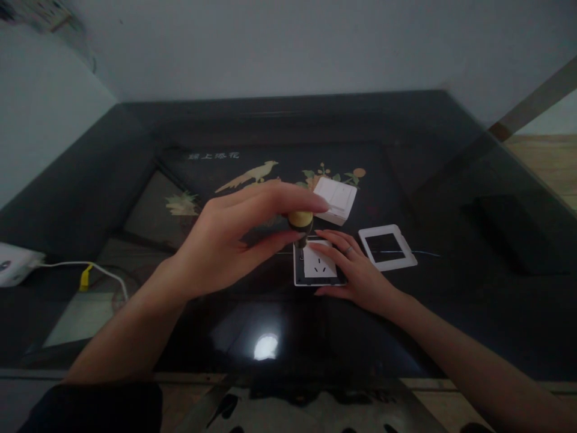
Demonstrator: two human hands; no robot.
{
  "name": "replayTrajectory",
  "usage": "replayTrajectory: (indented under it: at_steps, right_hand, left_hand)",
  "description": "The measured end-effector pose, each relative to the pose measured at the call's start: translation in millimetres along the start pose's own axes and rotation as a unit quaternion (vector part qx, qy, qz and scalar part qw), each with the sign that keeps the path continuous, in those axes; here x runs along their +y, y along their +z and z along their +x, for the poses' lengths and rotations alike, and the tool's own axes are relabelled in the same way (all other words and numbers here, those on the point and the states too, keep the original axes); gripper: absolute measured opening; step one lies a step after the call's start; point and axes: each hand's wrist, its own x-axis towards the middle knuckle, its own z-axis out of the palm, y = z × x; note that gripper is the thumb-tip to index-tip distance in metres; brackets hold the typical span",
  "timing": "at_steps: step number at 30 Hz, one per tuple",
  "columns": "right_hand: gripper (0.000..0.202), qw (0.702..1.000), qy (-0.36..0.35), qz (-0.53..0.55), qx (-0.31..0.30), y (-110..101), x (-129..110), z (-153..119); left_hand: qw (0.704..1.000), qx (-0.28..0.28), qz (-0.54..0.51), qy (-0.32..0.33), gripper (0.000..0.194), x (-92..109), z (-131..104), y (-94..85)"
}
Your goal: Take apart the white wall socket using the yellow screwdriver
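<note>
My left hand is closed around the yellow and black handle of a screwdriver, which stands upright. Its tip points down at the left side of a wall socket that lies face up on the dark table. The socket's frame is off, so its black inner edge shows around the white centre. My right hand, with a ring on one finger, grips the socket by its right side and top edge. A white square cover frame lies to the right of this hand.
Behind the socket sits a white switch box. A thin rod pokes out from the cover frame. At the far left is a white device with a white cable and a yellow tag. The glossy table meets the wall.
</note>
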Motion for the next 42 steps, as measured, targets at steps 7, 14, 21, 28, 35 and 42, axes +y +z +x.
replayTrajectory:
  at_steps: [7, 14, 21, 28, 35, 42]
  right_hand:
    - [0.078, 1.0, 0.0, 0.006, 0.001, -1.6, -1.6, 0.9]
    - [0.077, 1.0, 0.007, 0.011, -0.006, -2.0, -1.5, 1.0]
    - [0.077, 1.0, 0.004, 0.002, -0.007, -2.4, -2.0, 1.4]
    - [0.077, 1.0, 0.005, 0.003, -0.008, -2.3, -2.7, 1.3]
    - [0.075, 1.0, 0.002, -0.004, -0.012, -2.9, -2.6, 1.7]
    - [0.075, 1.0, 0.007, -0.003, -0.012, -2.8, -2.1, 0.9]
  left_hand:
    - [0.996, 0.045, 0.073, 0.013, 0.031, -3.4, 1.6, 7.7]
    - [1.0, -0.027, -0.006, -0.008, 0.05, -1.2, -1.1, 0.5]
    - [0.997, 0.048, 0.036, 0.057, 0.028, -4.4, 1.7, 9.1]
    - [0.997, -0.023, -0.052, -0.056, 0.058, -1.8, -3.2, 4.9]
    - [0.995, 0.088, 0.039, 0.026, 0.029, -5.0, -2.1, 15.9]
    - [0.999, -0.021, -0.026, -0.027, 0.043, 2.4, -0.3, 5.1]
